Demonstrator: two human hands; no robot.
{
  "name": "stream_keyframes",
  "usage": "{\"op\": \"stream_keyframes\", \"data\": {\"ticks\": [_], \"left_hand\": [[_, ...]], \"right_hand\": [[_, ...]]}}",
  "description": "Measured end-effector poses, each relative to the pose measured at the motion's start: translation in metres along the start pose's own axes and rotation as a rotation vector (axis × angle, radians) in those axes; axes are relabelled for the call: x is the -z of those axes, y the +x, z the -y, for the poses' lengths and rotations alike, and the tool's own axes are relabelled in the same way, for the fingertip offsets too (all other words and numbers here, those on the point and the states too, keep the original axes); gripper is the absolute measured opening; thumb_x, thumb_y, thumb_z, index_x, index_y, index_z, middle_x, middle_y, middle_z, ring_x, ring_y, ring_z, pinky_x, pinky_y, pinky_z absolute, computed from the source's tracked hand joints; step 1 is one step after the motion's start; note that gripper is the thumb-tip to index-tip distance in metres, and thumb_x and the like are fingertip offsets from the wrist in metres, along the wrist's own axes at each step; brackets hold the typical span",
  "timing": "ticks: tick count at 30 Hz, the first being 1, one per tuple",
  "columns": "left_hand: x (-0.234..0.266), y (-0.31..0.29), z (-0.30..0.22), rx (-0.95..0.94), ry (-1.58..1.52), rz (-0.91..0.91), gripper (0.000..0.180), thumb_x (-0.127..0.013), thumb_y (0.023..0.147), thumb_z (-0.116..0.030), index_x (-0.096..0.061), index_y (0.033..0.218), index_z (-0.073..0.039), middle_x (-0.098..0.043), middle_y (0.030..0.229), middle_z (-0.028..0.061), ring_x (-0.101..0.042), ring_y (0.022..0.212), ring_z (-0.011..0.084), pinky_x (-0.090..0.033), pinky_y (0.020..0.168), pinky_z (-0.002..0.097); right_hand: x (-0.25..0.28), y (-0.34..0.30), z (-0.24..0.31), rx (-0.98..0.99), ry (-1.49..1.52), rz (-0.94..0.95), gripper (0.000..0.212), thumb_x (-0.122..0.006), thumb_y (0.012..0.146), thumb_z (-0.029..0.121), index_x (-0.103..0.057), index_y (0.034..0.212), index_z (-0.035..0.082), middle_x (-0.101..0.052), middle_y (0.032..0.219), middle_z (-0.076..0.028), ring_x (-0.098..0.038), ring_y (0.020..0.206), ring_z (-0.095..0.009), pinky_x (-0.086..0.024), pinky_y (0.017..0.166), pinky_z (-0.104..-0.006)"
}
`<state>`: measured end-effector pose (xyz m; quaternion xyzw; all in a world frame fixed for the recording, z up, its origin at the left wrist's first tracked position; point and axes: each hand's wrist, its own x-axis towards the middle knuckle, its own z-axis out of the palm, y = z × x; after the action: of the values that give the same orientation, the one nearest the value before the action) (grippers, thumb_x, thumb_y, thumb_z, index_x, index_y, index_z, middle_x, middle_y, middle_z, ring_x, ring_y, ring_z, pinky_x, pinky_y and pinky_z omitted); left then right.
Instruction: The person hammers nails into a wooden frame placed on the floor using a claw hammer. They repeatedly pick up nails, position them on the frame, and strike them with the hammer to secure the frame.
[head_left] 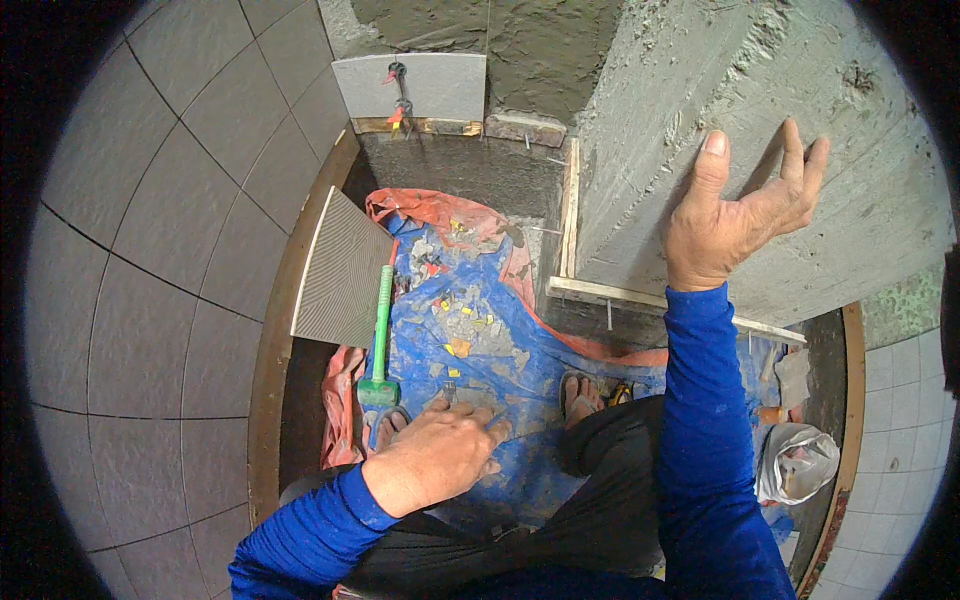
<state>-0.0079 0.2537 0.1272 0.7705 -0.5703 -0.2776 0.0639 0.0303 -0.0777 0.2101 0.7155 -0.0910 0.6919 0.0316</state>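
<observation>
My right hand (735, 220) is raised with its fingers spread and nothing in it. It is at the rough grey cement face (650, 190) on the right; whether it touches is unclear. Low in front of my lap, my left hand (435, 460) stretches its fingers over the blue sheet (410, 330) and appears to hold nothing. Nearest to that hand stands a green mallet (382, 325), head down. A tile with a ridged back (342, 270) leans against the left wall beside it. A light grey tile (435, 90) sits on the far wall, with a black and red clip (398, 95) hanging on it.
Wooden battens (572, 205) with protruding nails edge the cement face. Tile scraps and yellow bits (465, 320) litter the sheet around my feet. Orange sheeting (430, 205) lies crumpled behind. A whitish bag (798, 462) stands at right. Dark grey tiles (150, 280) cover the left wall.
</observation>
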Motion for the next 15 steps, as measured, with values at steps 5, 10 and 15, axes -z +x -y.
{"op": "stream_keyframes", "data": {"ticks": [5,10,15], "left_hand": [[-0.0018,0.0002,0.0008,-0.009,0.020,-0.028,0.060,-0.071,0.097,-0.036,-0.057,0.147,-0.006,-0.063,0.144,0.0206,-0.058,0.135,0.0457,-0.048,0.112,0.0509],[-0.0020,0.0002,0.0008,-0.001,0.016,-0.026,0.062,-0.071,0.097,-0.037,-0.056,0.149,-0.007,-0.063,0.144,0.0204,-0.057,0.136,0.0457,-0.048,0.111,0.0509],[-0.0021,0.0001,0.0006,-0.009,0.039,-0.028,0.064,-0.072,0.097,-0.036,-0.054,0.151,-0.007,-0.063,0.143,0.0203,-0.057,0.137,0.0459,-0.048,0.112,0.0509]], "right_hand": [[0.0004,-0.0005,0.0000,-0.007,0.013,0.003,0.069,-0.076,0.092,0.033,-0.051,0.149,0.004,-0.033,0.163,-0.026,-0.027,0.151,-0.043,-0.020,0.124,-0.0578],[0.0005,-0.0007,0.0008,-0.017,0.022,0.003,0.069,-0.076,0.092,0.033,-0.051,0.149,0.005,-0.033,0.164,-0.025,-0.026,0.152,-0.043,-0.020,0.124,-0.0579],[0.0007,-0.0008,-0.0002,-0.006,0.011,0.008,0.070,-0.077,0.092,0.035,-0.051,0.149,0.004,-0.033,0.164,-0.025,-0.025,0.152,-0.043,-0.019,0.124,-0.0584]]}}
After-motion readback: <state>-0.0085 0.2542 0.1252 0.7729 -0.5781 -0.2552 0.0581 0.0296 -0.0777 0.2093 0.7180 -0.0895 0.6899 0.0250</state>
